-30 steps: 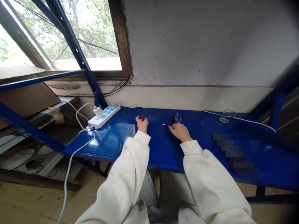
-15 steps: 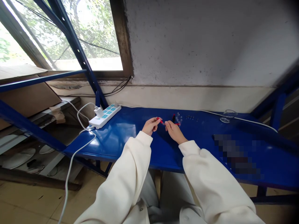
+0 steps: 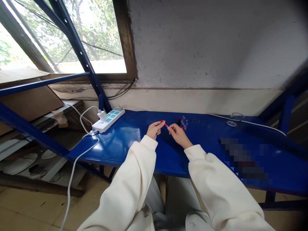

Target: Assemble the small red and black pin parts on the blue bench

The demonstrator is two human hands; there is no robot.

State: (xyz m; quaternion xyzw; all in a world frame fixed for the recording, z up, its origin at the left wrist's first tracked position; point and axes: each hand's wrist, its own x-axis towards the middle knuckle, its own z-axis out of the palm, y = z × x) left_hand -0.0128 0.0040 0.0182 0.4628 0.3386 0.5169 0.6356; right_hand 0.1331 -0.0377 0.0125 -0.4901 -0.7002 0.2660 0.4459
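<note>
My left hand pinches a small red pen-like piece between thumb and fingers above the blue table. Close on its right, my right hand is closed at the other end, where a thin pale part shows between the two hands. Whether that part is joined to the red piece is too small to tell. Just beyond the right hand stand several clear tubes, a small black piece and a red piece partly behind the fingers.
Several tiny parts lie farther right on the blue table. A clear glass cup stands near the wall. At the left is a white power strip with a plug and cord. A blurred dark object lies at right.
My right hand has shifted slightly left, toward the left hand. The red piece has tilted a little, and more of the pale part shows between the hands.
</note>
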